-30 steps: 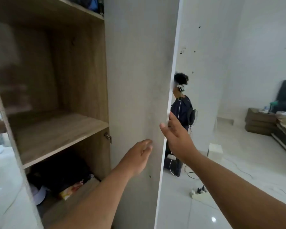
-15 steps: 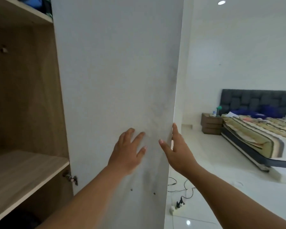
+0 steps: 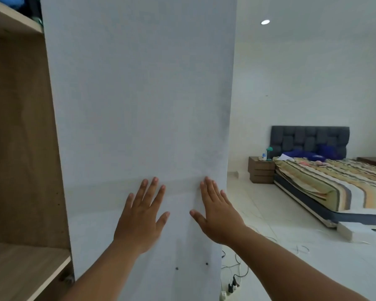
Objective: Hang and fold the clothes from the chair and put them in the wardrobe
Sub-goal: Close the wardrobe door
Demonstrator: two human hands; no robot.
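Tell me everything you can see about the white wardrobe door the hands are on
The wardrobe door is a tall, flat, plain white panel, matt and smooth like laminated board, running out of view at top and bottom. It stands upright and swung open, beside the wooden wardrobe interior on its left. Two small dark dots sit low on its face; no handle shows. The left hand and right hand both lie flat on it with fingers straight and spread, the right close to its free edge.

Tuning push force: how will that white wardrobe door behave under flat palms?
The wardrobe door looks like a stiff flat panel, so it should swing rather than flex. Its face seems smooth; the left hand and right hand, pressed flat without grip, might slide.
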